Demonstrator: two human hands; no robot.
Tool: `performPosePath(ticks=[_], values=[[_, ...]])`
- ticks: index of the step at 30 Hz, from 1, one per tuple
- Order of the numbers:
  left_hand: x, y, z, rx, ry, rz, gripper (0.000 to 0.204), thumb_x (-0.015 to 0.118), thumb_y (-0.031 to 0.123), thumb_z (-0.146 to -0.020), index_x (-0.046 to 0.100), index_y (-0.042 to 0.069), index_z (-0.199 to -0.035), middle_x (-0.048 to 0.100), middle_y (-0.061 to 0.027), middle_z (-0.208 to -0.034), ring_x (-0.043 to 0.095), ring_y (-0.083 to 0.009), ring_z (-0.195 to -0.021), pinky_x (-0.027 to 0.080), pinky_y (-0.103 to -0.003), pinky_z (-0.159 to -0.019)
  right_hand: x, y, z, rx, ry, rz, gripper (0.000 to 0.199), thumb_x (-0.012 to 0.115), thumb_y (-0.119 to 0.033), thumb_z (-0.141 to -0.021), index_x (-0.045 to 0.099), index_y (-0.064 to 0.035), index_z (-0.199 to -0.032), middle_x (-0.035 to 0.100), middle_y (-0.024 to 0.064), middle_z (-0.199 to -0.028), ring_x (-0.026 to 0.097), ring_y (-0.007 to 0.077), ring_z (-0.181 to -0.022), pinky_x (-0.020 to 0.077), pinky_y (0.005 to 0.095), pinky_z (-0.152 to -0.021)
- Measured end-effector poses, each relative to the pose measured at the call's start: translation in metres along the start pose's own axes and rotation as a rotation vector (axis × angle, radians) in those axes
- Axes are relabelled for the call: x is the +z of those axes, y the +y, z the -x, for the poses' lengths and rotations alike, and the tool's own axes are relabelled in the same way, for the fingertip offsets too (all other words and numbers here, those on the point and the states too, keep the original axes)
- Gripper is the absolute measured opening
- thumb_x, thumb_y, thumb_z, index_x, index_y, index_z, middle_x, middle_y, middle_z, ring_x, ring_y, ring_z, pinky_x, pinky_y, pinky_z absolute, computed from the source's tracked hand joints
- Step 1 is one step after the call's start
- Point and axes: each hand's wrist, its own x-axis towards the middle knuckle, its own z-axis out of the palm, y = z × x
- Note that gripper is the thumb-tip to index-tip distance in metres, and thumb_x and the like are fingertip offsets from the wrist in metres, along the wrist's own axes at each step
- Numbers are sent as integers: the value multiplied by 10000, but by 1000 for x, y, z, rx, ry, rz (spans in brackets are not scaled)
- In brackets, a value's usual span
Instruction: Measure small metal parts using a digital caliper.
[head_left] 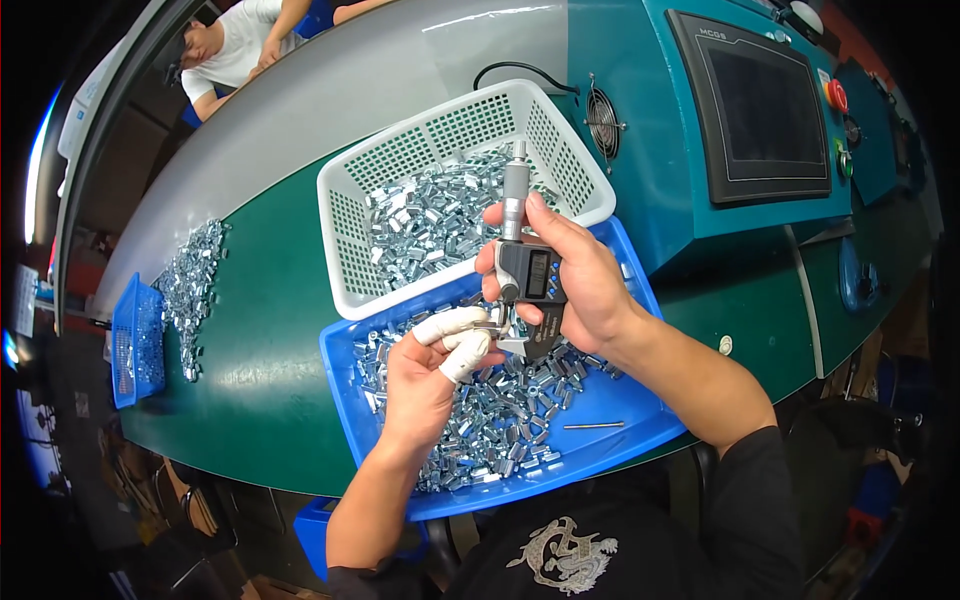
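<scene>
While both forearms come in from the lower edge, the left hand (430, 365) is closest to the camera, over the blue tray (640, 425). Its thumb and forefinger wear white finger cots (462, 340) and are pinched together on a small metal part (492, 326), which they hold at the measuring gap of the digital micrometer (528, 275). The part is mostly hidden by the fingertips, so I cannot tell its exact shape. It is probably light, hard and smooth, so it may slip easily; a firm pinch on its sides, as here, seems the good way to hold it.

The right hand (585, 285) is closed around the micrometer. The fingers wrap the dark body beside the display and the thumb lies near the grey thimble, which points up and away. This tool looks stiff and rather heavy for its size, and I think it is delicate, so the frame is the safe place to grip it.

Under the hands, the blue tray holds many small shiny metal pieces (500, 435) and one thin metal pin (593, 426) lying apart. Behind it a white basket (345, 215) has more pieces. Farther left, a loose pile of parts (190, 285) lies on the green table (270, 360) beside a small blue basket (135, 340). At the far side stands a teal machine with a dark screen (765, 105), and another person (235, 45) sits at the top.
</scene>
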Motion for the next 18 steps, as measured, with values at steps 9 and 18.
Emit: performPosePath(ticks=[9, 18], values=[[-1, 1, -1, -3, 14, 5, 262, 626, 41, -862, 588, -20, -1113, 661, -118, -998, 654, -194, -901, 572, -315, -767, 1, 0, -2, -8, 22, 9, 393, 370, -433, -983, 492, -73, -1086, 624, 109, -862, 648, 147, -711, 419, 201, -392], [0, 0, -1, 2, -10, 5, 264, 625, 16, -854, 589, -24, -1113, 652, -123, -1021, 646, -193, -923, 580, -320, -762, 1, 1, -2, 2, 2, 4, 398, 371, -443, -980, 502, -75, -1057, 624, 97, -851, 643, 134, -690, 410, 193, -381]])
